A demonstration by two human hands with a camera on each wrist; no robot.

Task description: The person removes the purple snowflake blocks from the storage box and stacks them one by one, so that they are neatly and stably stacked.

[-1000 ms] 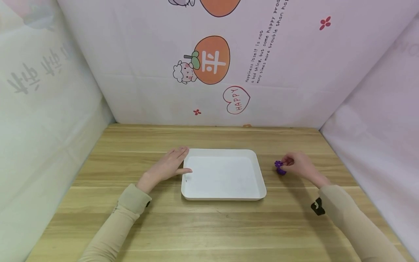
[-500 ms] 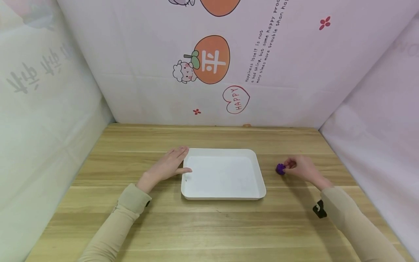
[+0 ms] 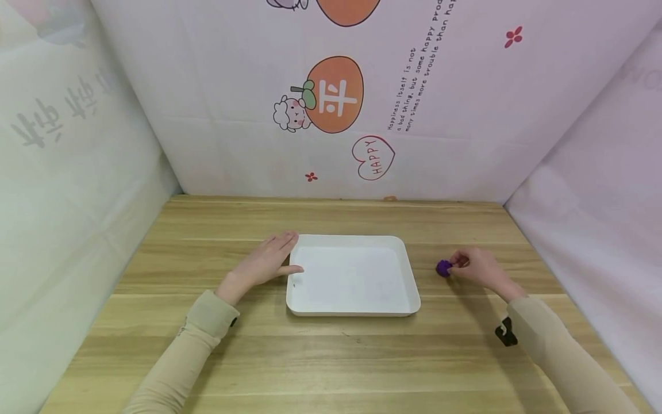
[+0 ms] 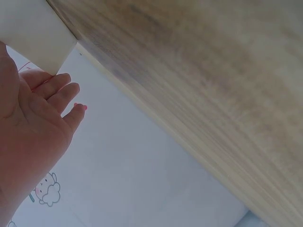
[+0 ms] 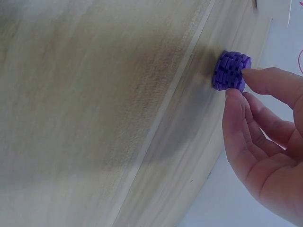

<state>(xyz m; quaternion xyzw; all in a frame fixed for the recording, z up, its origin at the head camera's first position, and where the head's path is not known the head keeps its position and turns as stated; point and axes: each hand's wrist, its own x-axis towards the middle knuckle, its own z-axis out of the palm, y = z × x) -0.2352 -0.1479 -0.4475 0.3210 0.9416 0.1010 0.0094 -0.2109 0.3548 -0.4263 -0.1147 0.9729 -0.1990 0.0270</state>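
Note:
In the head view a white rectangular tray (image 3: pixel 351 282) lies on the wooden table. My left hand (image 3: pixel 264 264) rests at its left edge, fingers extended along the rim and thumb reaching over it. The left wrist view shows the fingertips against a corner of the tray (image 4: pixel 28 28). Right of the tray stands a small stack of purple notched discs (image 3: pixel 443 268). My right hand (image 3: pixel 478 269) pinches this stack between thumb and fingertips at its right side. Up close in the right wrist view, the discs (image 5: pixel 229 70) sit piled flat, one on another, on the table.
The table (image 3: pixel 331 362) is bounded by a white printed cloth wall (image 3: pixel 233 144) at the back and by more cloth at both sides. A black piece (image 3: pixel 506 332) shows beside the right sleeve cuff.
A purple disc that my right hand held tilted over the others now lies level on the stack. The right hand has shifted slightly right and down. My left hand and the tray stay put.

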